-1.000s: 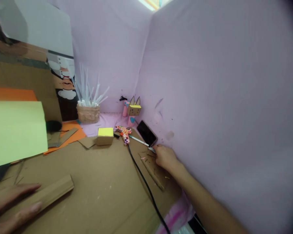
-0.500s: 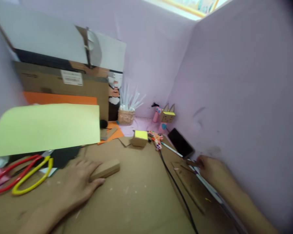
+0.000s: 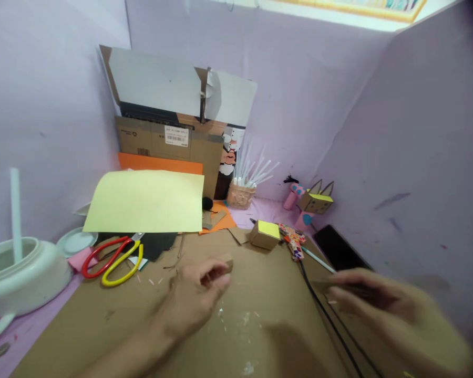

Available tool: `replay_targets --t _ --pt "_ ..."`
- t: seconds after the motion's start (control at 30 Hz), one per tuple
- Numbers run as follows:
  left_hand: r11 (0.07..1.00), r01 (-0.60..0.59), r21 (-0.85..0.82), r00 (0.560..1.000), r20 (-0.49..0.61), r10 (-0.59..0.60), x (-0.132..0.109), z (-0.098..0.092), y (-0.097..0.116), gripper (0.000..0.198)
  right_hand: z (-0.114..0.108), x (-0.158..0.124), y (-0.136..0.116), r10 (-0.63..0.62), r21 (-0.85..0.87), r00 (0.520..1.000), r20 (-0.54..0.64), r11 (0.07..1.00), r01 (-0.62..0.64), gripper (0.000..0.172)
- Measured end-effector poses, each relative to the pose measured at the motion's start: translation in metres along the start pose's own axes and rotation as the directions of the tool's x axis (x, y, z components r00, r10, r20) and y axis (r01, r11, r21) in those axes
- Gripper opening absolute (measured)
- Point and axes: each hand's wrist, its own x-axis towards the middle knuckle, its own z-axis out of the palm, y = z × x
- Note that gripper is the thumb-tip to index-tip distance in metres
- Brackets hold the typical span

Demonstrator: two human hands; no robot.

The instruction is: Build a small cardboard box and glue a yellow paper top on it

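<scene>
My left hand (image 3: 193, 296), at the middle of the cardboard sheet (image 3: 236, 336), has its fingers curled around a small folded cardboard piece (image 3: 227, 259); most of that piece is hidden by the hand. On the right, my right hand (image 3: 394, 315) pinches a small flat cardboard strip (image 3: 321, 286) between thumb and fingers, slightly blurred. The strip is above the black cable (image 3: 327, 310). Beyond the hands sits a little cardboard box (image 3: 265, 239) with a yellow top. Beside it lies a glue gun (image 3: 294, 241) with a colourful pattern.
Scissors (image 3: 122, 260) with red and yellow handles lie at left, near a yellow-green paper sheet (image 3: 145, 202). A white pot (image 3: 35, 278) stands far left. At the back are a basket of glue sticks (image 3: 241, 195) and a cardboard animal figure (image 3: 315, 202). A phone (image 3: 341, 249) lies at right.
The view has swung left. My left hand, earlier spread against the cardboard piece on the sheet, is now curled around it. My right hand has come away from the wall side with the strip.
</scene>
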Motion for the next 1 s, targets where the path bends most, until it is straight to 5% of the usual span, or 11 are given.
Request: replay_targets --t 0.1,0.23,0.3,0.37,0.57,0.73,1.0 --pt "0.976 0.078 -0.201 0.972 0.233 -0.030 -0.007 0.010 0.015 0.025 0.057 -0.015 -0.060 0.032 0.285 0.915 0.403 0.945 -0.158 0.018" --pt "0.983 0.091 -0.158 0.979 0.196 -0.058 -0.012 0.012 0.004 0.027 0.110 -0.008 -0.078 -0.128 0.422 0.840 0.528 0.898 -0.129 0.014" --pt "0.984 0.153 -0.095 0.985 0.101 -0.144 -0.008 0.008 -0.007 0.027 0.122 0.010 -0.077 -0.128 0.260 0.841 0.526 0.965 -0.016 0.025" --pt "0.984 0.177 0.000 0.984 0.010 -0.177 -0.002 0.003 -0.017 0.026 0.131 0.033 -0.078 -0.081 -0.050 0.902 0.425 0.992 0.113 0.032" --pt "0.982 0.145 0.124 0.989 -0.028 -0.142 0.008 -0.006 -0.023 0.021 0.174 0.086 -0.093 0.010 -0.452 0.956 0.294 0.883 0.130 0.034" --pt "0.987 0.093 0.133 0.996 -0.021 -0.091 0.002 -0.003 -0.025 0.020 0.201 0.098 -0.095 0.107 -0.608 0.951 0.290 0.788 0.097 0.027" --pt "0.986 0.038 0.163 0.999 -0.030 -0.034 0.001 -0.002 -0.028 0.019 0.186 0.096 -0.098 0.112 -0.641 0.933 0.342 0.754 0.144 0.023"
